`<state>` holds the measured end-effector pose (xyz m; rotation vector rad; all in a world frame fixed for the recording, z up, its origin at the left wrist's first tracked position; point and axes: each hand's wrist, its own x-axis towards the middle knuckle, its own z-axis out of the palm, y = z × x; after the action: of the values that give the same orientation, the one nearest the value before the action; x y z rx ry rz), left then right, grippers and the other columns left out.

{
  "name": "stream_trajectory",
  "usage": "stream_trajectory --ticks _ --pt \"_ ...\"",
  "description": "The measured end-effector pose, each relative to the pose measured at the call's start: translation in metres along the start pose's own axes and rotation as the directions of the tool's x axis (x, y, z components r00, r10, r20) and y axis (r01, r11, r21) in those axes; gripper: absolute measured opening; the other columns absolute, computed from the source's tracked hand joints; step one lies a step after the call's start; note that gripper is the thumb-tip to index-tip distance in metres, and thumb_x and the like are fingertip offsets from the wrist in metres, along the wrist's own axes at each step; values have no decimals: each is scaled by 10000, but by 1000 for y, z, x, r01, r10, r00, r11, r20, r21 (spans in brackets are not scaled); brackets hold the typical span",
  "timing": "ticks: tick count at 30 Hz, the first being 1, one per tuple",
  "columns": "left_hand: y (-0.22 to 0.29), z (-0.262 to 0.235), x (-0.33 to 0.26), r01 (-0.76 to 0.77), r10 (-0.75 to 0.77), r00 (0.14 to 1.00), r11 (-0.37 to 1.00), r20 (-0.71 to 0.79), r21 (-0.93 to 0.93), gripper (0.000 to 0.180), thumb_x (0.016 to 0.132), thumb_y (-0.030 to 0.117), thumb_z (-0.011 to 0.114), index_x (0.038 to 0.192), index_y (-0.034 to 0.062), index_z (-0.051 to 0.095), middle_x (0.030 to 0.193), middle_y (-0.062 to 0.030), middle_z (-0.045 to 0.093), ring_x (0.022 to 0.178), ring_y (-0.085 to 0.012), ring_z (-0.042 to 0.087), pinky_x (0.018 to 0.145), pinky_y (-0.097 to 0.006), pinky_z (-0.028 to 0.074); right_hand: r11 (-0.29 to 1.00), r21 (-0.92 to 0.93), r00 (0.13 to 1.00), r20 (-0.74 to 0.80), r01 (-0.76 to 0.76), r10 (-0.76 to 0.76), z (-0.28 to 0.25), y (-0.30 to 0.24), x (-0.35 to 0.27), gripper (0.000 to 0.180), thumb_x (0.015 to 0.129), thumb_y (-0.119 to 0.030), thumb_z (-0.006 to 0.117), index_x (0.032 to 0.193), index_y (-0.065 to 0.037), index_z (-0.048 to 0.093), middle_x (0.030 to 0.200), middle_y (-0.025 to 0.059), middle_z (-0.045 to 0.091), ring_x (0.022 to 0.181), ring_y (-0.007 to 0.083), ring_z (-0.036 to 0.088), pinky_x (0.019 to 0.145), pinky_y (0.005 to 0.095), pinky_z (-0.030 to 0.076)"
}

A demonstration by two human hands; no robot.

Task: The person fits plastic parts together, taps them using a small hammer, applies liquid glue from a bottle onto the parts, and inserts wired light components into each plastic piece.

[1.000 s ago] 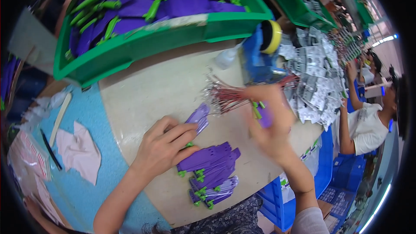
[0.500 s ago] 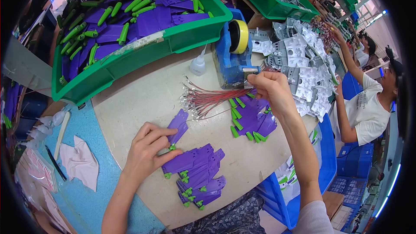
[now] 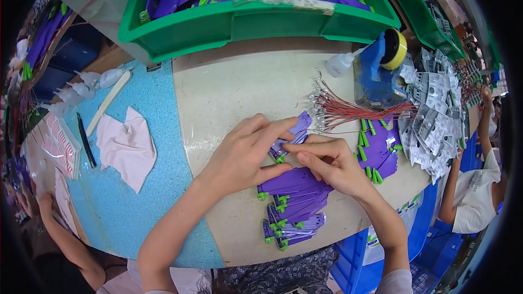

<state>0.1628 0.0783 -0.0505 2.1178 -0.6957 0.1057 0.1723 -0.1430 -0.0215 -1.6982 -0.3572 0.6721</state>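
Observation:
My left hand (image 3: 242,155) is closed on a purple plastic piece (image 3: 301,125) with a green end, its fingers lying across the top. My right hand (image 3: 340,166) meets it from the right, thumb and fingers pinched together at the piece. Whatever sits between those fingertips is hidden. Below both hands lies a fanned stack of purple pieces (image 3: 302,201) with green ends. A bundle of red wires (image 3: 359,110) with bright tips rests just beyond, and a thin wire runs from it toward my hands. More purple pieces (image 3: 381,149) with green tabs lie right of my right hand.
A green bin (image 3: 229,30) of purple and green parts spans the back. A blue tape dispenser (image 3: 376,76), a white squeeze bottle (image 3: 340,64) and grey plastic parts (image 3: 430,98) stand right. Left are a pale cloth (image 3: 128,147) and a black pen (image 3: 86,141). Co-workers' arms show at both sides.
My right hand has left the tape dispenser and come down to the purple piece in my left hand. The view has swung left, so the table appears shifted to the right.

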Motion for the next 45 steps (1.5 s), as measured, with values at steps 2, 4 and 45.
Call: stream_trajectory --ticks 2,4,45 --pt "-2 3 -4 8 -8 1000 1000 10 11 783 670 171 850 1362 52 504 1072 -85 686 867 -262 597 787 -364 522 990 -86 992 -70 -115 109 0 -1 4 255 934 -113 641 1172 -56 715 704 13 553 594 61 448 499 244 328" --pt "-2 10 -9 -66 64 989 998 -133 -6 598 681 139 810 1234 54 598 1022 -113 594 903 -286 593 801 -382 522 985 -143 992 -86 -100 88 2 0 4 255 919 -87 643 1160 -45 717 696 30 553 569 77 454 489 257 338" --pt "12 15 -31 162 -199 957 970 -209 -181 620 645 86 877 1186 28 579 964 -104 618 822 -207 652 713 -301 560 885 -455 988 -54 104 -144 25 -17 13 120 779 41 718 897 20 733 686 69 560 549 135 496 503 297 372"
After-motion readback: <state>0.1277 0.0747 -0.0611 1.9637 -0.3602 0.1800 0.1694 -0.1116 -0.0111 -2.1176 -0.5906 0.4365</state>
